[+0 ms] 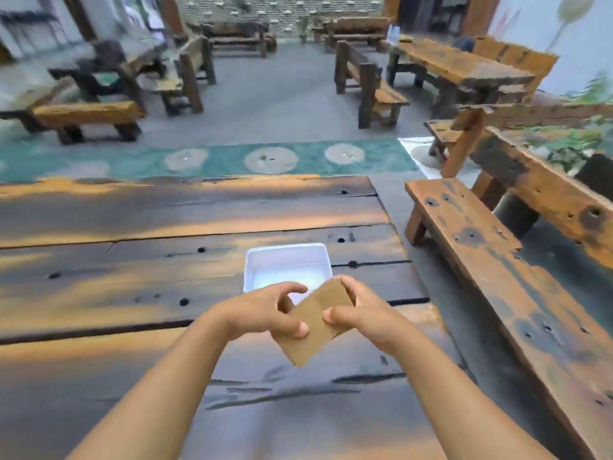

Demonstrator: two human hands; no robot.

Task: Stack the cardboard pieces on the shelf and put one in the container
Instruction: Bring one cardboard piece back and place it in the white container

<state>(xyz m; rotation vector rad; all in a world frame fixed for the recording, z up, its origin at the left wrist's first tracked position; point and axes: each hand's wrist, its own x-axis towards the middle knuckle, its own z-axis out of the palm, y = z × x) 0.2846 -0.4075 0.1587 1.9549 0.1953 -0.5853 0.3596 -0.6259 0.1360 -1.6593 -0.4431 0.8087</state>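
A brown cardboard piece [310, 330] is held tilted above the dark wooden table [132, 260], just in front of a white plastic container [287, 257]. My left hand [265, 310] pinches its lower left edge between thumb and fingers. My right hand [361, 310] grips its upper right end, thumb on top. The container looks empty and its near rim is hidden behind my hands. No shelf or other cardboard pieces are in view.
A worn wooden bench [497, 277] runs along the table's right side. More rough wooden benches [371, 88] and tables [457, 66] stand across the grey floor, beyond a green strip with round patches [272, 159].
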